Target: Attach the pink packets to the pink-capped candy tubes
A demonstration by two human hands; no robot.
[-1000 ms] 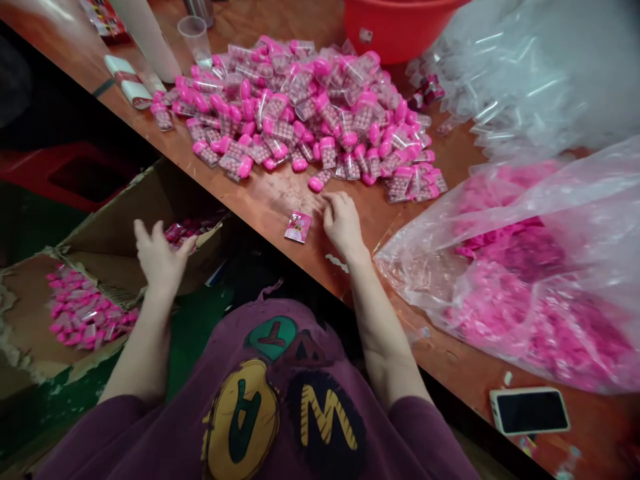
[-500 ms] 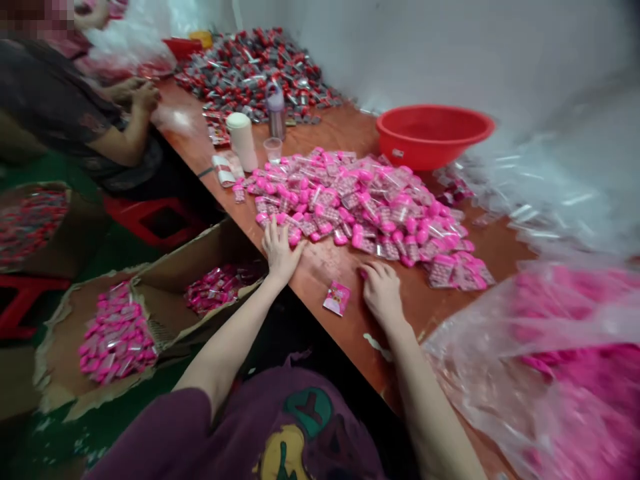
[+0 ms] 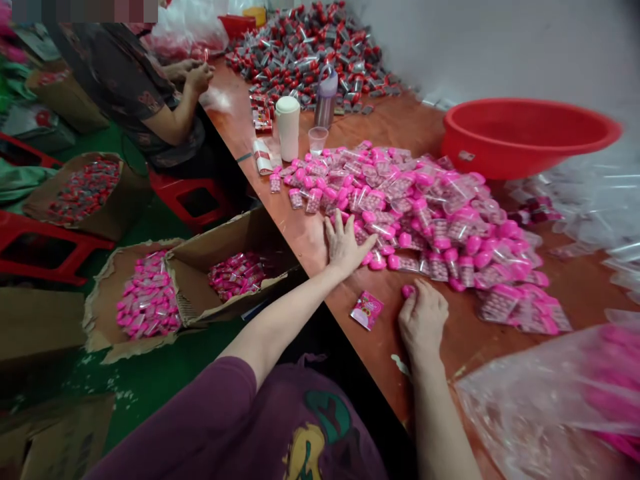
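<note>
My left hand (image 3: 346, 248) lies with fingers spread at the near left edge of a heap of small clear bottles (image 3: 440, 227) with pink caps and pink beads inside. Its fingertips touch bottles there. On the table to the right, my right hand (image 3: 425, 317) is curled closed, with a small pink cap (image 3: 409, 291) showing at the thumb and fingertips. Whether a bottle is attached to that cap is hidden by the hand. Between my hands, nearer the table edge, lies a flat pink printed packet (image 3: 367, 310).
Behind the heap stand a red basin (image 3: 525, 143), a white cup (image 3: 288, 130) and a purple flask (image 3: 326, 100). A plastic bag (image 3: 545, 393) lies right. Cardboard boxes (image 3: 187, 287) of pink goods stand below left. A co-worker (image 3: 135, 100) sits beside red-capped bottles (image 3: 310, 60).
The camera has turned left, shifting the scene rightward. My left hand has slid right along the heap's near edge, closer to the packet. My right hand stays closed beside the packet.
</note>
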